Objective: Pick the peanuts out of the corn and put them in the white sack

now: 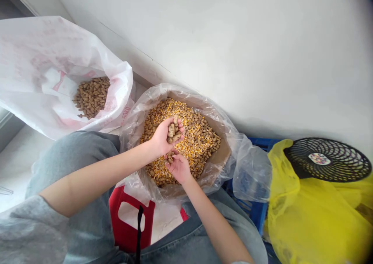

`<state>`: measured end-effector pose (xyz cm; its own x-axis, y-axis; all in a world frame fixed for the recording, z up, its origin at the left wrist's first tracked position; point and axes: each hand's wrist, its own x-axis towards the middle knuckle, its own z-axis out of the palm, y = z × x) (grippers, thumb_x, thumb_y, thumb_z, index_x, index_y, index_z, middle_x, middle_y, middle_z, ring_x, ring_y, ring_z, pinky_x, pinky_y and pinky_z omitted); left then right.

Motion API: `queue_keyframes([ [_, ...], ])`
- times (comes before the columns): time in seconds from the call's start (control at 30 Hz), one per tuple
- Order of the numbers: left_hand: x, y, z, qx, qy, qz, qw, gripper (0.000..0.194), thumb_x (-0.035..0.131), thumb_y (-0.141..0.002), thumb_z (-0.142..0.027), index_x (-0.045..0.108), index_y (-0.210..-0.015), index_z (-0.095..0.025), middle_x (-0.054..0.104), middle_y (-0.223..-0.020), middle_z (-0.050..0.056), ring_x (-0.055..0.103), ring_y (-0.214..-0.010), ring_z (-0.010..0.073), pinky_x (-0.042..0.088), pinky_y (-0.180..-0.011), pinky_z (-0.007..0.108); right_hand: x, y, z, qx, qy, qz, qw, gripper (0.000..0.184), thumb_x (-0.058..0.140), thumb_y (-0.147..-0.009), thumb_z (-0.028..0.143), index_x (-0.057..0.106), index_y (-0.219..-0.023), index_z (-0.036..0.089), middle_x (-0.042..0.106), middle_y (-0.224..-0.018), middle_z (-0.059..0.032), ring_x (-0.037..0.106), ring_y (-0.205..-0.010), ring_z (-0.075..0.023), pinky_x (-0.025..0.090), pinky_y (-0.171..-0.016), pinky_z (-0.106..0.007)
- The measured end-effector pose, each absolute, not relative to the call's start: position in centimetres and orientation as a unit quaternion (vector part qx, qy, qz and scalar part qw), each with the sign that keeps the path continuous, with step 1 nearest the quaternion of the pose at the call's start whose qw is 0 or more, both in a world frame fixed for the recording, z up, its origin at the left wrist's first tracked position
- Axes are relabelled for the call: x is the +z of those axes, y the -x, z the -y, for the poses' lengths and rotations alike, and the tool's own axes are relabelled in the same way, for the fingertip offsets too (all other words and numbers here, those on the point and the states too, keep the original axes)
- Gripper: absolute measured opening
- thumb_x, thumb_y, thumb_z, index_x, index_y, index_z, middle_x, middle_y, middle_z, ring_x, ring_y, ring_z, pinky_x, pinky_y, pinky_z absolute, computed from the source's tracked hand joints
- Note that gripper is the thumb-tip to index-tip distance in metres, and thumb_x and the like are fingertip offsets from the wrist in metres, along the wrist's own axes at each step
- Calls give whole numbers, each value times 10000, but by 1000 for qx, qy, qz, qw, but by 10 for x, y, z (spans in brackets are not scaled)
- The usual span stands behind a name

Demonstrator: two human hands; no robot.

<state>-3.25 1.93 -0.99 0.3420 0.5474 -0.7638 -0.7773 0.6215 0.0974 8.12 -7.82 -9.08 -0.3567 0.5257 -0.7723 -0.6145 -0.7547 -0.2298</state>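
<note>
My left hand (164,137) is cupped over a clear plastic-lined sack (163,91), holding several peanuts in their shells (173,132). My right hand (179,168) hangs palm down just below it, its fingertips at a small cluster of peanuts. I cannot tell whether those fingers grip them. Inside the sack lies a mix of yellow corn kernels and peanuts (201,147). To the left, a white woven sack (87,42) holds a heap of peanuts (91,97), out of reach of both hands' present position.
A white wall (233,42) rises behind the sacks. A red plastic stool (131,221) stands between my knees, with a blue crate (256,209) to the right. Further right are a yellow plastic bag (305,221) and a round black fan grille (326,159).
</note>
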Motion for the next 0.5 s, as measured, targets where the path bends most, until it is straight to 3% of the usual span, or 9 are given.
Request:
queue_keyframes([
  [0.27, -3, 54, -31, 456, 139, -389, 788, 149, 409, -761, -191, 503, -650, -157, 530, -557, -9, 542, -519, 88, 441, -476, 194, -89, -88, 73, 814, 447, -26, 369, 235, 508, -634, 150, 574, -848, 221, 649, -836, 16, 591, -715, -97, 496, -585, -221],
  [0.5, 25, 118, -58, 561, 161, -370, 723, 160, 381, -774, -175, 489, -658, -156, 505, -561, -13, 528, -521, 77, 442, -498, 186, -94, -83, 69, 809, 462, -19, 363, 267, 520, -627, 128, 594, -871, 208, 652, -857, -8, 595, -714, -110, 507, -605, -244],
])
